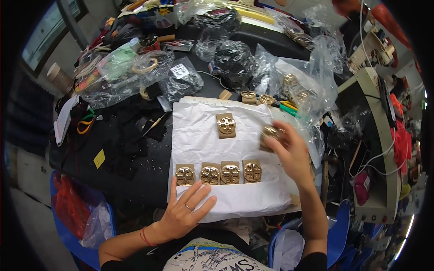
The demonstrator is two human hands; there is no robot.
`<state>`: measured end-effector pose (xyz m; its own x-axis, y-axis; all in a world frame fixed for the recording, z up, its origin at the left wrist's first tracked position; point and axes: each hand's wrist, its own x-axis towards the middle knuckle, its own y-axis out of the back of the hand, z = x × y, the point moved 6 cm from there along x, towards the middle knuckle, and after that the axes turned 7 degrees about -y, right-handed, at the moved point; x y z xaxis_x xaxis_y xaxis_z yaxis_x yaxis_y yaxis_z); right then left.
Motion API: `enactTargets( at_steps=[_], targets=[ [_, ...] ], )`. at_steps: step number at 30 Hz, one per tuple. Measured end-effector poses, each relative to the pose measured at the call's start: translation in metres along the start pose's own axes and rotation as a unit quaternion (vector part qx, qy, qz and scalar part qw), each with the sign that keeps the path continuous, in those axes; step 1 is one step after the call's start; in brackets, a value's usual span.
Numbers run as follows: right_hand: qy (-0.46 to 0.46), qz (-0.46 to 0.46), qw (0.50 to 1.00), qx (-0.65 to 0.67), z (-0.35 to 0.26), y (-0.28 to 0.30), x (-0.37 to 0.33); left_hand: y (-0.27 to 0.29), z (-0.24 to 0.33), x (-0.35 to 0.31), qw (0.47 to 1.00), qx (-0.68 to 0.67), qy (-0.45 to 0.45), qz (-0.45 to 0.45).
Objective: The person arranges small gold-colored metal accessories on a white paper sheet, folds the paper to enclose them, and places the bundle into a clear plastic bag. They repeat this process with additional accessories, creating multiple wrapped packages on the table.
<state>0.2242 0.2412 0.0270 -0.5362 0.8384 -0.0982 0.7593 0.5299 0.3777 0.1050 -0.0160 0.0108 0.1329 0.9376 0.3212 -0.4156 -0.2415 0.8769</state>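
A white paper sheet (253,203) lies on the work surface, its near edge folded over. Across it runs a row of several round gold openwork emblems, each on a tan backing piece, the leftmost emblem (184,175) beside my left fingertips. One more gold emblem (226,125) sits alone farther up the sheet. My left hand (190,208) rests on the paper with fingers spread, holding nothing. At the sheet's right side, my right hand (290,148) grips another gold emblem (268,133) between thumb and fingers, slightly blurred and raised at a tilt.
Beyond the sheet are two gold emblems (266,99), green-handled pliers (289,109) and a clear plastic bag (303,86) with gold pieces. Orange-handled scissors (86,124) and a yellow diamond-shaped piece (99,159) lie left. A grey machine (377,180) stands right.
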Motion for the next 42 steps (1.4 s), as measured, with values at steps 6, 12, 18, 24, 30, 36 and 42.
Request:
enactTargets(
  at_steps=[6, 12, 18, 24, 30, 36, 42],
  targets=[
    [0.096, -0.06, 0.979, -0.167, 0.006, -0.033, 0.063, -0.001, -0.003, 0.006, 0.998, -0.057, -0.01, -0.003],
    [0.027, -0.022, 0.954, -0.296, -0.019, -0.012, 0.115, -0.001, -0.006, 0.0, 0.999, -0.041, 0.004, -0.002],
    [-0.075, -0.021, 0.87, -0.487, -0.005, -0.053, 0.167, 0.004, -0.002, 0.007, 1.0, -0.014, -0.012, 0.004],
    [0.02, -0.006, 0.988, -0.151, -0.044, -0.059, 0.134, 0.003, -0.004, 0.003, 1.0, -0.011, -0.003, 0.018],
    [0.11, -0.111, 0.922, -0.356, -0.048, -0.132, 0.052, -0.001, -0.003, 0.006, 1.0, -0.009, -0.012, 0.021],
    [0.004, 0.077, 0.856, -0.512, -0.034, -0.033, 0.125, 0.002, -0.004, 0.003, 1.0, -0.004, -0.004, 0.015],
    [0.041, 0.14, 0.951, -0.274, 0.021, 0.025, 0.154, 0.0, -0.003, 0.006, 1.0, -0.004, -0.014, 0.008]
  ],
)
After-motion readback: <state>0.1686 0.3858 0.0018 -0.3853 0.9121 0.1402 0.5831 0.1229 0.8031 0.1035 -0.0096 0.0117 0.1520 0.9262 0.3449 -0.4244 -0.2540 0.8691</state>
